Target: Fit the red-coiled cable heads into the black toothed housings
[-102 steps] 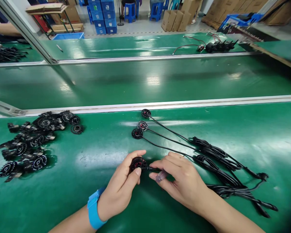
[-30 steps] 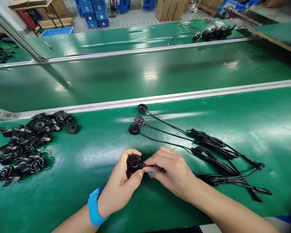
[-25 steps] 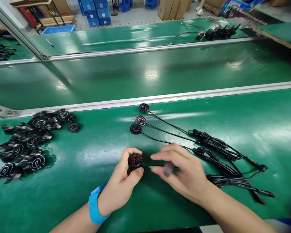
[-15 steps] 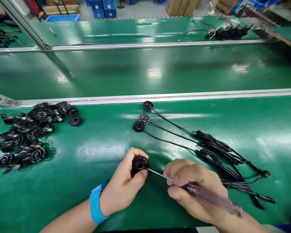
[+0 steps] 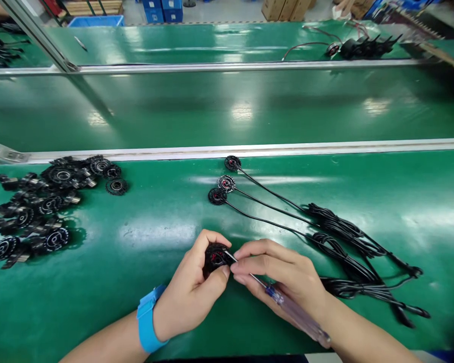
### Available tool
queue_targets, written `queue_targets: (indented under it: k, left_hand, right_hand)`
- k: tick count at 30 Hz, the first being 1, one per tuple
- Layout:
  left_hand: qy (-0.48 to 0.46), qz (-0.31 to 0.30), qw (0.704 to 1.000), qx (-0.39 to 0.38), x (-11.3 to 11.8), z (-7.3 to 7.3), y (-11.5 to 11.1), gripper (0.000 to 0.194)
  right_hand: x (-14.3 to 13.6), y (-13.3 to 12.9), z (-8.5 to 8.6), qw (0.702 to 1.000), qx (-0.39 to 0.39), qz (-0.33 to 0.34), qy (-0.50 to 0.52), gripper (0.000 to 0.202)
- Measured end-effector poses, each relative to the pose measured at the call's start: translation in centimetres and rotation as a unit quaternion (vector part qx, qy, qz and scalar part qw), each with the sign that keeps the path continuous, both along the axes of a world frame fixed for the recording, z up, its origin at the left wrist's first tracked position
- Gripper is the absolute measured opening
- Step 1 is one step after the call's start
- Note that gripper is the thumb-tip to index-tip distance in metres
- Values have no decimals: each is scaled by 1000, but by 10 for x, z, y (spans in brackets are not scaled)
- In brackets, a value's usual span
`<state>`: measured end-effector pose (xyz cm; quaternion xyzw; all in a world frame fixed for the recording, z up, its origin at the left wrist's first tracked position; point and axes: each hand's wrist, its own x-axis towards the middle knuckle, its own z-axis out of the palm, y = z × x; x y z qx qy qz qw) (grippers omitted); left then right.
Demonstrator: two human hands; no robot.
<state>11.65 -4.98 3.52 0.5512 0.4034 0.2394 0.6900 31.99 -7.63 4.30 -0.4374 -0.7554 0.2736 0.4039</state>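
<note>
My left hand (image 5: 191, 287), with a blue wristband (image 5: 149, 318), grips a round black toothed part (image 5: 215, 256) with red inside. A screwdriver (image 5: 291, 310) with a clear purplish handle is in my right hand (image 5: 283, 275). My right fingers are closed around its metal shaft, and its tip meets the right side of the round part. Beyond my hands lie three similar toothed discs (image 5: 217, 196), each with a black cable. Those cables run right into coiled bundles (image 5: 340, 247). What the screwdriver tip touches inside the part is too small to make out.
Black toothed parts (image 5: 51, 204) are heaped on the green bench at left. A white-edged rail (image 5: 227, 152) crosses behind the discs. On the far bench lie black parts with wires (image 5: 369, 49). A metal post (image 5: 38, 35) slants at upper left.
My right hand has moved left, closer to the round part, and its fingers have slid down the shaft. The screwdriver now points more steeply up and left. My left hand has barely moved.
</note>
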Motion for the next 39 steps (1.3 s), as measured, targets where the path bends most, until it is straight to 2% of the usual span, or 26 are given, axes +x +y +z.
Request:
queue_targets:
  k: [2,5,11,17,21,29,39]
  left_hand:
    - [-3,-2,1000,-2,0,0,0,19]
    - [5,-1,1000,4,0,0,1,19]
    - [27,4,999,24,2,0,0,20]
    - [65,4,996,65,0,0,-2,22]
    - [72,-4,996,61,1,2,-2,20]
    - [105,-31,992,64,3,1,-3,22]
    - [139,-68,985,78,4,2,-3,21]
  right_hand:
    - [-1,0,-2,1000,19,-1,2,19]
    - [-1,1,0,999,47,-4,15,18]
    - [-3,0,3,999,32,-2,21,17]
    - [-5,1,1,998,57,8,21,17]
    - [-5,2,0,998,53,16,27,16]
    - [1,-3,-1,997,-49,34,41,12]
    - [7,1,2,970,-218,48,99,8]
